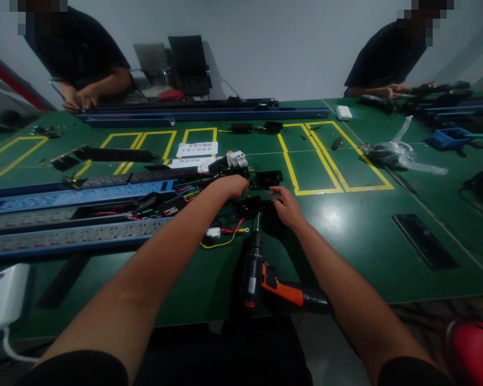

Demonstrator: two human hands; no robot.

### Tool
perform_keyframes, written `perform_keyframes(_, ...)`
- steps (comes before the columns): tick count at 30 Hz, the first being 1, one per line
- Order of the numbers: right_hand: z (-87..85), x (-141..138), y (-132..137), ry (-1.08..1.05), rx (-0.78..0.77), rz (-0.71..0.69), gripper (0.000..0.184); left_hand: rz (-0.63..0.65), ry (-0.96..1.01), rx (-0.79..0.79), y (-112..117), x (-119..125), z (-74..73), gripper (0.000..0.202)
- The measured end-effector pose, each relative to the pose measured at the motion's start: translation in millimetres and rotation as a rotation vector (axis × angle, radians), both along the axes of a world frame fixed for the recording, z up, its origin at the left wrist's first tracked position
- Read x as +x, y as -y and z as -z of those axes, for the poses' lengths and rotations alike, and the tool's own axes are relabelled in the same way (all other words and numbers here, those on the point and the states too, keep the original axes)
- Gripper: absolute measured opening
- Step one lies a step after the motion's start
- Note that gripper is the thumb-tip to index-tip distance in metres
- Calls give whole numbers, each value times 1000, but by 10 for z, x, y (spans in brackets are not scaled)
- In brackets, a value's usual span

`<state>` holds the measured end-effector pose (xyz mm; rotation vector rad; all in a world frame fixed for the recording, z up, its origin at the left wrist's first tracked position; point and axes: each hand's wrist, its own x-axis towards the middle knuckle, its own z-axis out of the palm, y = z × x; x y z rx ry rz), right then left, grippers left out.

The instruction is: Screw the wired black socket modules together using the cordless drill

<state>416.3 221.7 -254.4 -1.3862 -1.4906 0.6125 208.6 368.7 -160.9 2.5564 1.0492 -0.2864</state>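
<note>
My left hand (238, 186) reaches over the wired ends of the power strips, its fingers curled down among black parts. What they grip is hidden. Just right of a small black housing (248, 206), my right hand (285, 206) has its fingers apart, with nothing visible in them. Another black housing (269, 179) lies beyond, between the hands. An orange and black cordless drill (251, 279) rests in front of me, its bit pointing at the nearer housing. Red and yellow wires (235, 230) with a ring terminal stick out on the left.
Long blue power strips (84, 195) cover the left side. A phone (424, 241) lies at right, and a white device (4, 297) stands at front left. Clear plastic wrap (402, 153) sits beyond the yellow tape outlines (320, 191). Two people work across the table.
</note>
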Motion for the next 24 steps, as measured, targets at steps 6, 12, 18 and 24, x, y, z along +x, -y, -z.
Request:
perform_keyframes(6,-124,86,95,-14,-30,10,45,30,-131,0,92,40,-13,20)
perform_keyframes(12,-667,263,880,51,-208,19,38,168,-68,107,73,-42,-21,27)
perform_keyframes(18,-1105,-243,2026,434,-493,-284,56,203,105,274,13,-312,-182,23)
perform_keyframes(24,-1086,-754,2361,750,-483,-181,65,73,495,226,380,-915,-260,16)
